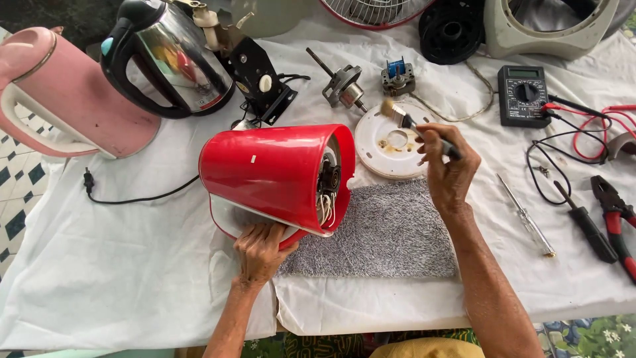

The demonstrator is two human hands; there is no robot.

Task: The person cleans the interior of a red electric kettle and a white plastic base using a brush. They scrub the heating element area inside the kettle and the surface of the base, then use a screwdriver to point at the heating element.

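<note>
Broadly, the work surface is a table under a white cloth [132, 265], with a grey mat [391, 232] laid near its front edge.

Largest of the things in hand is the red kettle body [271, 174]. It lies on its side, partly on the mat, with its open underside turned toward the right. Inside the opening, a dark fitting and a bundle of pale wires [327, 199] are visible. The left hand [260, 253] props the body from below, fingers curled up and pressed against its lower rim.

A white round base plate [391, 142] lies flat just beyond the mat, separate from the body, with brownish marks near its centre hole.

The right hand [447, 166] is raised over the edge of the plate. Its fingers are closed around the dark handle of a small brush [403, 119], bristles pointing up and to the left above the plate.

Hazards, as a judgement:
- The body rests on a curved wall; if the left hand loosens, it could roll.
- The exposed wires could snag on the bristles and pull loose.

Other vessels: a pink kettle [63, 96] and a steel kettle [175, 59] stand at the far left. Their contents cannot be seen.
</note>
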